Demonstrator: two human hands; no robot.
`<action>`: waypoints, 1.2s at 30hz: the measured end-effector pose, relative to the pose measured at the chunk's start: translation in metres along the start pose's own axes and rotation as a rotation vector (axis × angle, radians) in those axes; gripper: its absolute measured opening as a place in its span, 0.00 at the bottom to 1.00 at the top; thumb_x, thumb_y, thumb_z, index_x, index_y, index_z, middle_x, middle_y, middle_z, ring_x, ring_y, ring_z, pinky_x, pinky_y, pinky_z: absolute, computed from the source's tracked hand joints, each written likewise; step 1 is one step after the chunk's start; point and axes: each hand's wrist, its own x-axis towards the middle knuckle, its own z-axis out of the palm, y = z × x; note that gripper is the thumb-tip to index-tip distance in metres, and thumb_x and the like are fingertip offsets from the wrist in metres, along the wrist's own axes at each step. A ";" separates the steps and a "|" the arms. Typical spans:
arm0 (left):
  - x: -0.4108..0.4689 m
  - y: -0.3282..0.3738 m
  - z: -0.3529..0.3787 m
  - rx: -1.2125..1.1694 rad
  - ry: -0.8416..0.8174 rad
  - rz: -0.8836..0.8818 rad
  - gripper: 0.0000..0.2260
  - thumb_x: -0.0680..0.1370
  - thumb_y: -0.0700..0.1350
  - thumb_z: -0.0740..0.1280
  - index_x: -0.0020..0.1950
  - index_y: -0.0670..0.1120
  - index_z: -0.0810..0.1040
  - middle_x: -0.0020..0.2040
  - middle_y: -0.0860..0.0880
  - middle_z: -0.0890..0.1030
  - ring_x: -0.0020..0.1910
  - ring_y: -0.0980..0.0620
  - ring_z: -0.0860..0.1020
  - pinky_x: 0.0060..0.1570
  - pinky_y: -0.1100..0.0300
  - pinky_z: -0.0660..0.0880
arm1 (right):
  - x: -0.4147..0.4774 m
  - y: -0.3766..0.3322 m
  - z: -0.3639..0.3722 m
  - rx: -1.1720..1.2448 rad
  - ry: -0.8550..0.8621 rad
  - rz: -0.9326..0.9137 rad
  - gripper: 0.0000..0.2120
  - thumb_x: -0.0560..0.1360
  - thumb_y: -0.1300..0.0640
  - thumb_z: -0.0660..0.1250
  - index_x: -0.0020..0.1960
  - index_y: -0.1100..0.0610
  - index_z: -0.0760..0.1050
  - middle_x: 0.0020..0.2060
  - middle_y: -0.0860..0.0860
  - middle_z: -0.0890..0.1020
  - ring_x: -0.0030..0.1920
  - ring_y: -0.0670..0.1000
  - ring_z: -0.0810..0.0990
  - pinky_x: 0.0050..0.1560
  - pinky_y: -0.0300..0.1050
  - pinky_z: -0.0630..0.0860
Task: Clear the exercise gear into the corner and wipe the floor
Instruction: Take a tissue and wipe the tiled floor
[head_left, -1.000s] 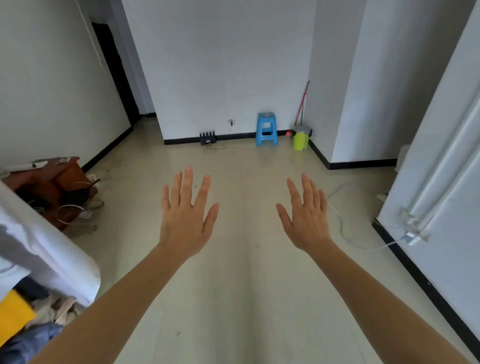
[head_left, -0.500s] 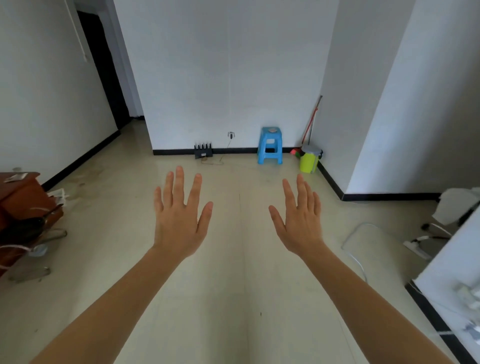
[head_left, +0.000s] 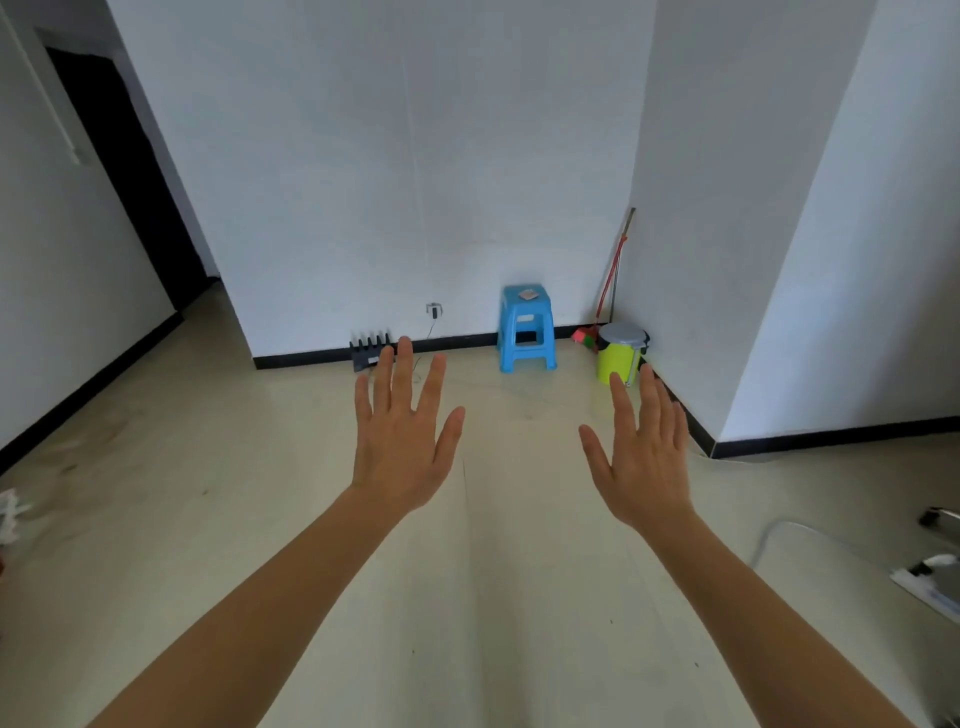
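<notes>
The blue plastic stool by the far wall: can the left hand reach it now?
Probably not yet. The left hand hovers well short of the blue plastic stool; only bare floor lies between.

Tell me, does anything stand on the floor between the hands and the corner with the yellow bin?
Nothing visible does: the floor from the left hand and right hand to the corner shows no object. The corner itself holds the yellow bin and a broom.

Pale tiled floor (head_left: 260, 519) — blue stool (head_left: 525, 328), yellow-green bin (head_left: 617, 354) and black rack (head_left: 370, 351) stand on it.
</notes>
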 end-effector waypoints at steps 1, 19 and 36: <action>0.028 -0.004 0.016 -0.008 -0.005 -0.013 0.29 0.83 0.60 0.46 0.80 0.47 0.54 0.80 0.39 0.48 0.79 0.39 0.49 0.73 0.37 0.55 | 0.029 0.005 0.016 0.001 -0.007 0.006 0.34 0.81 0.39 0.52 0.81 0.55 0.53 0.80 0.61 0.53 0.78 0.63 0.55 0.76 0.63 0.56; 0.505 -0.166 0.334 -0.060 0.064 -0.057 0.28 0.82 0.58 0.50 0.80 0.46 0.56 0.79 0.38 0.51 0.78 0.37 0.52 0.72 0.35 0.57 | 0.563 0.030 0.340 0.030 -0.006 -0.130 0.36 0.82 0.39 0.55 0.82 0.50 0.42 0.80 0.60 0.42 0.80 0.61 0.45 0.78 0.63 0.50; 0.956 -0.202 0.679 -0.035 -0.105 0.110 0.30 0.82 0.60 0.46 0.81 0.48 0.47 0.80 0.41 0.42 0.79 0.40 0.45 0.74 0.36 0.53 | 0.968 0.182 0.615 -0.045 -0.050 0.012 0.36 0.81 0.37 0.52 0.82 0.53 0.45 0.80 0.62 0.43 0.80 0.64 0.47 0.76 0.66 0.53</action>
